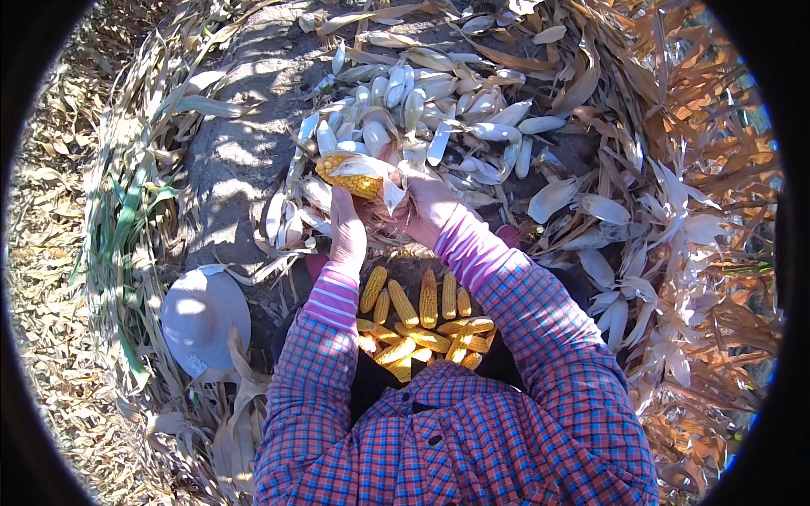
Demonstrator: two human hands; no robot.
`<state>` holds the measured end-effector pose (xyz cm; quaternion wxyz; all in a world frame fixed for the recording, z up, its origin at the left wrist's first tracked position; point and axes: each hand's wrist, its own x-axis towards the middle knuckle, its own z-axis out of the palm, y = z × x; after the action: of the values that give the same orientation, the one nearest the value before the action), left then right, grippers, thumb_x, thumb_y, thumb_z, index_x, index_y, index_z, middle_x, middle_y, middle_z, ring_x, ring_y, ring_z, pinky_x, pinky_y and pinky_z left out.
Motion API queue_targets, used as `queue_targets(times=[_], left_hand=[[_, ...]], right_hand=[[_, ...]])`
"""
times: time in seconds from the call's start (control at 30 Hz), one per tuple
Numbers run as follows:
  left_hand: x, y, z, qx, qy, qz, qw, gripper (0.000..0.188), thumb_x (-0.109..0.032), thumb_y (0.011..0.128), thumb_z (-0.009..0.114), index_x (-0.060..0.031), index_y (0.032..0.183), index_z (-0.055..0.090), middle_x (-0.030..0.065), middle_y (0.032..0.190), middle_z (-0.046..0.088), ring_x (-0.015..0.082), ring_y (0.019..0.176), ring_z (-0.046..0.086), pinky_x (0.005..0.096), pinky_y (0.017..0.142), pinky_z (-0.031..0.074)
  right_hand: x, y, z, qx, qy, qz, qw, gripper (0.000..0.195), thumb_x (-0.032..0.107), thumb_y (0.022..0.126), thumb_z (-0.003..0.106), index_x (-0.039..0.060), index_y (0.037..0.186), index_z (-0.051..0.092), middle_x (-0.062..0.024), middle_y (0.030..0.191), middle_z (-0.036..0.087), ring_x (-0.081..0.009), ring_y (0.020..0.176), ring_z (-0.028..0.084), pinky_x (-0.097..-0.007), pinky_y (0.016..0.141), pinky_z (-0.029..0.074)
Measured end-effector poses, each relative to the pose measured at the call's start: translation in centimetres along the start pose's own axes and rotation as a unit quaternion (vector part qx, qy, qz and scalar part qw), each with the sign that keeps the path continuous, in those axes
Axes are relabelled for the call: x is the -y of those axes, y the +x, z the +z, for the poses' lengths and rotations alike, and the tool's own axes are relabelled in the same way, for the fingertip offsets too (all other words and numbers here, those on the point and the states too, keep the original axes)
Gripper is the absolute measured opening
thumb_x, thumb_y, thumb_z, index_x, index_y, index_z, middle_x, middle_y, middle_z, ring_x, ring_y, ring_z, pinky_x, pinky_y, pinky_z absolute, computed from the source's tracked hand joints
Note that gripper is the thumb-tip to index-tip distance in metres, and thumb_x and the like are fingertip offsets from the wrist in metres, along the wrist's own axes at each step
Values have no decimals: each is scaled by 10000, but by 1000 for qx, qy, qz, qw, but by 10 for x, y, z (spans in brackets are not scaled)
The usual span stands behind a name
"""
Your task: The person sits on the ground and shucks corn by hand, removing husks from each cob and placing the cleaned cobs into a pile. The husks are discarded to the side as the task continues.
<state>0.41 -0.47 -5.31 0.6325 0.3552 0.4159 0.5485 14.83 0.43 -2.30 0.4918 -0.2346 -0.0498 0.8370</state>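
Note:
An ear of corn (354, 180) with yellow kernels showing is held between both hands, its husk partly peeled back. My left hand (348, 228) supports it from below at the left, near the middle of the ear. My right hand (427, 202) grips the husk and silk at the ear's right end. Bare yellow corn cobs (424, 338), several of them, lie in a heap close to my body between the forearms. Beyond the hands spreads a pile of ears in pale husks (411, 95).
A pale rounded hat (205, 319) rests on the ground at the left. Dry corn stalks and leaves (136, 209) form a band along the left, and loose husks (677, 221) lie at the right. Shaded bare soil (234, 158) shows left of the pile.

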Motion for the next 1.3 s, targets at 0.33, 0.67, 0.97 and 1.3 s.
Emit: queue_targets(times=[0.33, 0.67, 0.97, 1.3], left_hand=[[-27, 9, -18, -69, 178, 217, 957, 463, -407, 916, 542, -29, 1181, 509, 91, 1046, 593, 196, 908, 604, 330, 770, 502], [-58, 11, -8, -166, -121, 45, 978, 458, -435, 933, 498, -82, 1225, 478, 48, 1094, 548, 173, 1004, 553, 329, 869, 455], [-36, -4, 11, 54, 122, 0, 991, 459, -243, 942, 518, -16, 1322, 399, 68, 1147, 543, 138, 1008, 533, 270, 864, 439], [-20, -15, 15, 84, 155, -5, 984, 554, -366, 948, 516, -13, 1350, 373, 86, 1205, 509, 152, 1082, 477, 291, 935, 384]], right_hand=[[-8, -30, 10, 173, -639, -24, 749, 360, 398, 931, 507, 69, 954, 653, -72, 786, 626, -206, 716, 581, -347, 694, 461], [-8, -52, -20, 175, -848, 85, 492, 272, 360, 892, 466, 151, 942, 633, -131, 839, 664, -329, 784, 639, -427, 732, 492], [11, -18, 1, 55, -606, -240, 756, 616, 264, 840, 694, 11, 1332, 424, -133, 1208, 564, -187, 1046, 582, -296, 896, 476], [18, -20, 12, -90, -449, -207, 865, 199, 180, 916, 571, 2, 1004, 588, -7, 834, 618, -72, 763, 528, -216, 701, 447]])
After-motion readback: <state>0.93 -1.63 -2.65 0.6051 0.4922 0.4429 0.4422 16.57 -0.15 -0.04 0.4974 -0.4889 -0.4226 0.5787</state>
